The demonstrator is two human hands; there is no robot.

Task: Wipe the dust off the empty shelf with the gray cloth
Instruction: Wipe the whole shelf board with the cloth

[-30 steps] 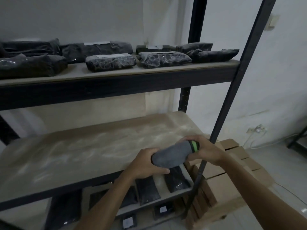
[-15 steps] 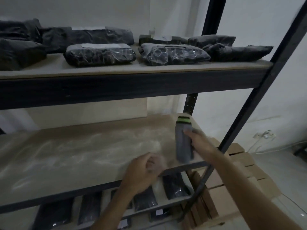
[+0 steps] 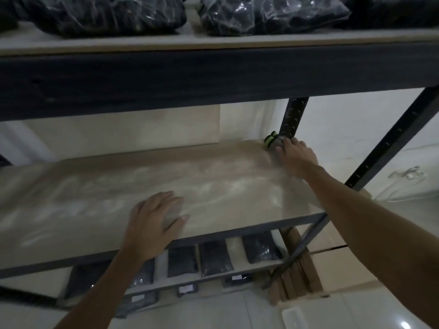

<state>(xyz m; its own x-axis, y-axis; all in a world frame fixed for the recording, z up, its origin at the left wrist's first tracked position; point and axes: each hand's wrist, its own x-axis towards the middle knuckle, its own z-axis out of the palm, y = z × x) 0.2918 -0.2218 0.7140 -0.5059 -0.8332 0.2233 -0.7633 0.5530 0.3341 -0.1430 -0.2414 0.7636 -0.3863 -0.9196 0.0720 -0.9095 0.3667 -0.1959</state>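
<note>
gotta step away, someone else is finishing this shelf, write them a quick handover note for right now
Right hand: pressing the gray cloth down at the far right back corner of the empty shelf, beside the rear post.
Left hand: open, flat on the shelf near its front edge, holding nothing.
Done: cloth is in place at the corner.
Left: pale dust streaks cover most of the board; wipe the whole surface.

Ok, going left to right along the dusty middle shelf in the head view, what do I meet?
Dusty shelf board → left hand flat on it → gray cloth under right hand → rear upright post.
</note>
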